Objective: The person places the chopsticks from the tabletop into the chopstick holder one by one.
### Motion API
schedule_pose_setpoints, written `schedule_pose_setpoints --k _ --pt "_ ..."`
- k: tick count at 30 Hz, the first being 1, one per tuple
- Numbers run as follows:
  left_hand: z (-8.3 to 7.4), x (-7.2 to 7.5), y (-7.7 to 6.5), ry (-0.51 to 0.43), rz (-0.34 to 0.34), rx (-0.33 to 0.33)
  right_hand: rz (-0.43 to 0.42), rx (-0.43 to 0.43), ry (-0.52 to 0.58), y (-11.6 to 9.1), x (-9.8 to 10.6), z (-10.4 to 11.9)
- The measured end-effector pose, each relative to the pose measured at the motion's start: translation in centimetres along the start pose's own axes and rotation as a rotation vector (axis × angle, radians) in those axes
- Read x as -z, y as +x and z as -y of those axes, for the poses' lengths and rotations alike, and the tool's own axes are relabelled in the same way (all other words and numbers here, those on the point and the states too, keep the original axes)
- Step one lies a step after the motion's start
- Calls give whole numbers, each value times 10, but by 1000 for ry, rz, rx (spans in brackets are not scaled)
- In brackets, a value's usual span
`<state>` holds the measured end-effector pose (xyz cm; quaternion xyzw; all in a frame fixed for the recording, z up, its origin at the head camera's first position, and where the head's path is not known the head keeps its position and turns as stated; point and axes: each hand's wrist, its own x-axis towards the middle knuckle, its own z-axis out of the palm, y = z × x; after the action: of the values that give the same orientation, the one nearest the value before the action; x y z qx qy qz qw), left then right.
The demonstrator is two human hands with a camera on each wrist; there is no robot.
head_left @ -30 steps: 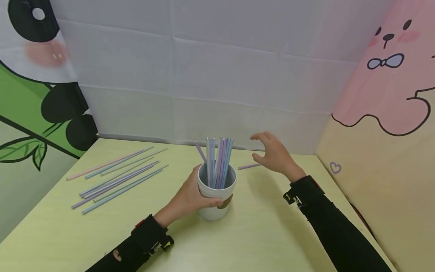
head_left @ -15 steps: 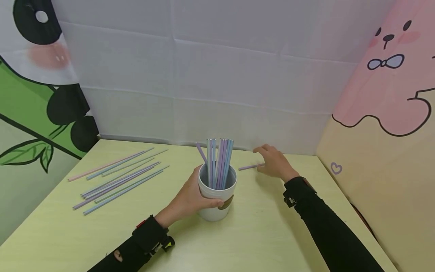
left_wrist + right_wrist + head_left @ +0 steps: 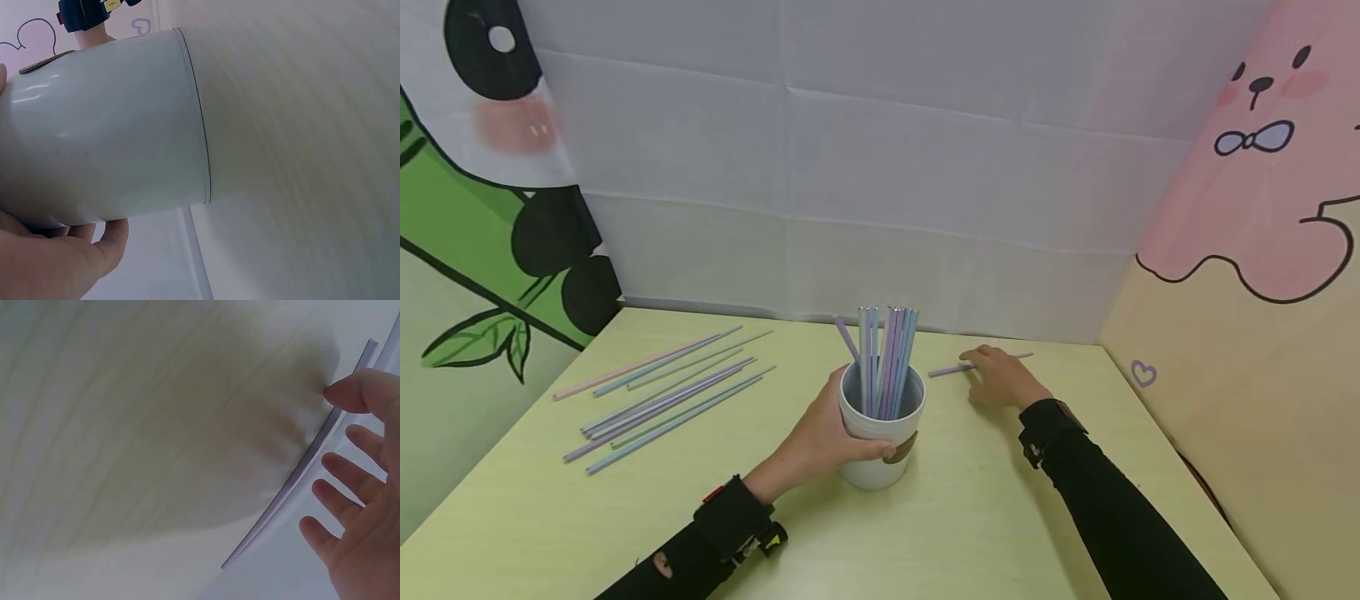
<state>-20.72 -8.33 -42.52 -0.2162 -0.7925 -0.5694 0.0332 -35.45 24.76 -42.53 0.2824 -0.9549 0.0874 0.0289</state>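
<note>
My left hand (image 3: 812,442) grips a white cup (image 3: 867,473) around its side, thumb across the front near a brown patch (image 3: 901,450). The cup stands upright on the table, with purple, blue and pale straws (image 3: 891,358) poking out of it. In the left wrist view, the fingers (image 3: 115,240) curve against the cup's smooth wall. To the right of the cup, my right hand (image 3: 1003,380) is over a lone purple straw (image 3: 946,370). In the right wrist view, that hand's fingers are spread apart, the thumb (image 3: 356,394) overlapping the straw near one end.
Several pink, blue, green and purple straws (image 3: 662,400) lie side by side on the left of the pale wooden table (image 3: 880,558). A white cloth backdrop (image 3: 887,167) rises behind the table. Cartoon-printed panels flank it, a pink bear (image 3: 1240,192) on the right.
My right hand has come down toward the table and slightly left, over the purple straw, whose far end now shows past it. My left hand keeps its grip on the cup.
</note>
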Motion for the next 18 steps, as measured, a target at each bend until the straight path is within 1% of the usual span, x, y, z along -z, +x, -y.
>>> schedule_pose_setpoints --k 5,11,14,18 --pt "-2 0 -1 6 -2 8 48 -20 12 0 -3 -1" --pt "-3 0 -2 20 -1 18 59 -7 -3 1 -6 -4" --pt "-3 0 -3 19 2 16 63 27 1 1 -4 -5" --pt "-4 0 -3 16 5 14 58 109 3 1 0 -6"
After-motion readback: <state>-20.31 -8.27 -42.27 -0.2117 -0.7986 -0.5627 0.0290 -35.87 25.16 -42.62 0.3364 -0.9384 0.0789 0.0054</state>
